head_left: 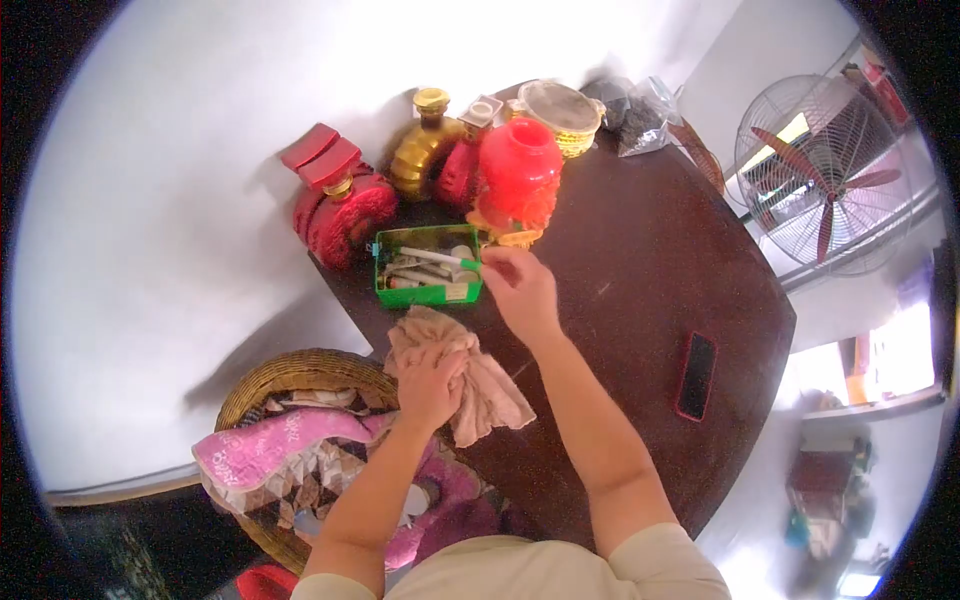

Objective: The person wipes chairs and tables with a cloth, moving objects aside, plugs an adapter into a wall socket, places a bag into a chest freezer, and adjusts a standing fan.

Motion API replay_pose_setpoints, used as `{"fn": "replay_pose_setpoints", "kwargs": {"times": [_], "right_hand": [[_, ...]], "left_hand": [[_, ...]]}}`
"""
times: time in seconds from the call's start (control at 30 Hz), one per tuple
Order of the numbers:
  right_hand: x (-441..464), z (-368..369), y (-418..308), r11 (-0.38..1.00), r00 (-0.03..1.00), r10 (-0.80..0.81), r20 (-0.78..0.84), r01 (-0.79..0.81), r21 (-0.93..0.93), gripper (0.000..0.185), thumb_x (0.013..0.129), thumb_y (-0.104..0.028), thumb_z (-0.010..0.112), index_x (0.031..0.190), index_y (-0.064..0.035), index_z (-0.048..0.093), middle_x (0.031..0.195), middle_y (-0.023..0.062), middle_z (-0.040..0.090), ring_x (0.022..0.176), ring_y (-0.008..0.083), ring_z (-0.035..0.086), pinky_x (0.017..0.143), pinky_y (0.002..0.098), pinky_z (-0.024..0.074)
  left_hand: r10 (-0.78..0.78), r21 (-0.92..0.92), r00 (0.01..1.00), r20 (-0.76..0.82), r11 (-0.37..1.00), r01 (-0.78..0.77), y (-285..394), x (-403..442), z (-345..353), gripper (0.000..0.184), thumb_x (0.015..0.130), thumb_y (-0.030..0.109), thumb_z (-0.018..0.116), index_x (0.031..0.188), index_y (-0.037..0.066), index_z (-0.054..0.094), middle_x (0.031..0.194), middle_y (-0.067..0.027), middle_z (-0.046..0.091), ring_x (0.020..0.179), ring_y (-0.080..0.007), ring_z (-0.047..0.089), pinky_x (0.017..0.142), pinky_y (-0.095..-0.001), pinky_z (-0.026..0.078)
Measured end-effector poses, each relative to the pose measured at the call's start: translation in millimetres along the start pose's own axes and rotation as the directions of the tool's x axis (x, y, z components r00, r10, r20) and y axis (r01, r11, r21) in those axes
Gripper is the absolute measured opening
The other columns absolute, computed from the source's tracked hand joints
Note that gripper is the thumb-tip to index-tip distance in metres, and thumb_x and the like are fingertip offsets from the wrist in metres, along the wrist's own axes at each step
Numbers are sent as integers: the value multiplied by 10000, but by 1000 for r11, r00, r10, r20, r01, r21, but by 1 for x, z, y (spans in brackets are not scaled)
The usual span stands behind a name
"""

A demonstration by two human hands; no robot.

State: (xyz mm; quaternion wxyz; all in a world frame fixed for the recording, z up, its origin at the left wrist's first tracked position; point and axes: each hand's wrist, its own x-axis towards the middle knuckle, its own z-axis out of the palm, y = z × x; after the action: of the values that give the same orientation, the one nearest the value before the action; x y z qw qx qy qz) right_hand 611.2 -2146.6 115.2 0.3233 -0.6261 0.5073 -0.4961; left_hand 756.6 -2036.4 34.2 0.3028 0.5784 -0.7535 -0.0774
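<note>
My left hand [430, 388] is closed on a crumpled, pale pink-beige cloth [495, 400] near the table's left edge. Just beyond it sits a green plastic box [428, 296] with open top, full of pens, small white items and other bits. My right hand [523, 295] is at the box's right side, thumb and fingertips pinched at the green end of a white marker [432, 256] that lies across the box. Part of that end is hidden by the fingers.
Behind the box stand a red vase [520, 165], a gold bottle [425, 150], a red bottle [345, 210] and a lidded round container [562, 112]. A phone [696, 376] lies on the dark table [640, 290]. A wicker chair [290, 372] is left; a fan [825, 175] stands right.
</note>
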Motion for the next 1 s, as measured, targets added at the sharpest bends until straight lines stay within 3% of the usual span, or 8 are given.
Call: {"fn": "replay_pose_setpoints", "kwargs": {"times": [0.07,0.27,0.33,0.37,0.47,0.77,0.83,1.0], "right_hand": [[10,10,1,999,998,-37,58,38,-11,268,779,-90,700,1035,-44,636,922,113,641,758,188,642,686,306,516],[11,29,41,761,1000,-19,-5,11,-648,332,842,-128,648,1131,20,581,961,132,631,814,159,646,675,304,544],[15,25,37,896,898,418,135,-383,-224,298,849,-91,612,1119,31,585,978,141,622,827,177,651,654,297,566],[17,23,33,810,776,568,276,-586,-19,283,852,-73,594,1113,36,587,986,145,618,834,186,654,644,294,578],[8,21,32,813,824,506,256,-555,176,283,846,-12,548,1122,39,588,996,135,612,857,203,653,653,291,603],[-58,-120,12,767,809,587,28,-567,301,257,909,-42,490,1124,52,594,1042,143,614,883,229,657,748,324,604],[-69,-160,11,770,771,628,-102,-597,225,297,871,27,436,1116,40,604,980,130,645,835,205,664,693,299,607],[-91,-233,50,761,710,648,-277,-621,188,292,897,-27,448,1159,28,564,953,133,633,790,202,652,622,289,587]], "left_hand": [[3,-3,1000,-6,1000,-3,-1,0,0,370,692,122,610,1052,203,641,1122,-35,587,1008,-277,518,921,-443,344],[1,-35,1000,-22,999,-1,-1,0,-2,381,687,100,604,1051,203,638,1099,-42,588,1003,-274,524,911,-441,352],[11,-49,1000,-27,999,-12,-3,0,0,390,684,101,605,1057,207,637,1096,-45,588,1015,-275,523,906,-438,358],[12,-49,999,-30,999,-14,-3,0,0,378,690,107,624,1058,195,635,1081,-65,585,1008,-300,526,899,-455,365],[11,-42,999,-38,999,-13,0,-1,-2,363,703,116,657,1060,172,634,1056,-107,579,1004,-348,528,891,-486,376],[37,54,996,-76,998,-33,-2,-4,7,319,711,133,639,1029,151,640,1063,-93,592,1022,-311,517,909,-457,369],[45,99,997,-66,994,-38,-3,-5,9,295,707,134,642,1002,143,645,1061,-99,591,1018,-319,516,910,-454,367],[68,83,996,-55,995,-63,3,-3,10,292,710,175,645,996,117,646,1145,-119,564,1082,-324,483,949,-466,341]]}}
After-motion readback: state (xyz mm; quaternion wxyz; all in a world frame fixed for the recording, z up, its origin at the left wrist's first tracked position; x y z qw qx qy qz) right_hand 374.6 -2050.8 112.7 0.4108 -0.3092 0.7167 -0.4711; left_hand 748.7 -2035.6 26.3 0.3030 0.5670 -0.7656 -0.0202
